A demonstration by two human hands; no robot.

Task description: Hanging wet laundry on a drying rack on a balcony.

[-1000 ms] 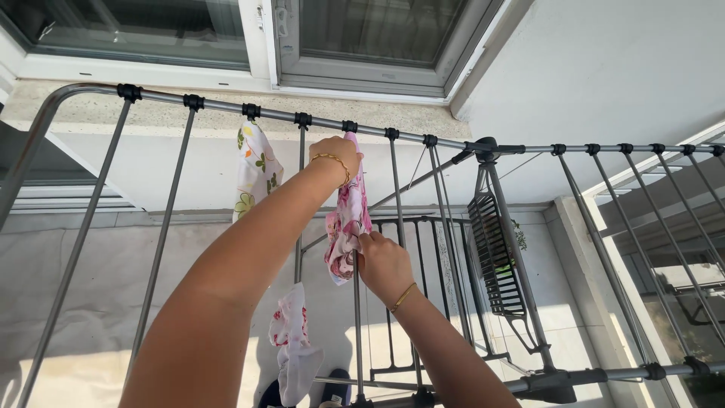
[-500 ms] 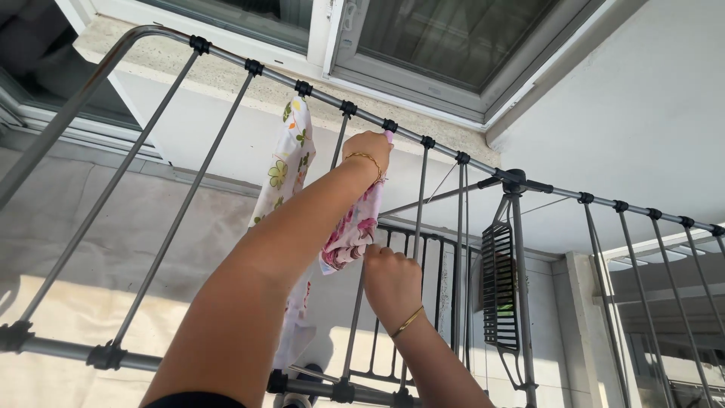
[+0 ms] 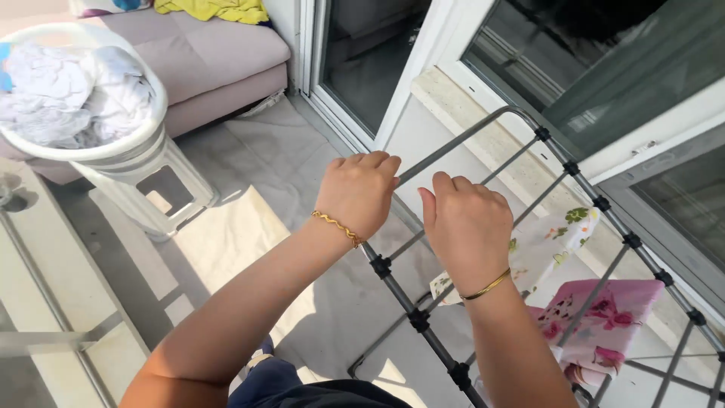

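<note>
My left hand (image 3: 359, 193) and my right hand (image 3: 468, 227) hover side by side over the near corner of a grey metal drying rack (image 3: 414, 320). Their backs face me, the fingers are curled in, and I see nothing in either hand. Each wrist wears a gold bracelet. A white cloth with a flower print (image 3: 544, 245) hangs over the rack's bars just right of my right hand. Past it, a pink flowered cloth (image 3: 604, 317) hangs over bars further along. The rack's corner is hidden behind my hands.
A white laundry basket (image 3: 91, 147) full of pale laundry (image 3: 68, 91) stands on a white stool (image 3: 162, 193) at the left. Behind it are a pink sofa (image 3: 219, 49) and a yellow cloth (image 3: 215, 9). A glass door (image 3: 366, 60) and a window (image 3: 604, 75) line the wall.
The view has swung from up at the rack to down and left. Both hands have let go of the pink flowered cloth, which now hangs on the rack, and have come together empty.
</note>
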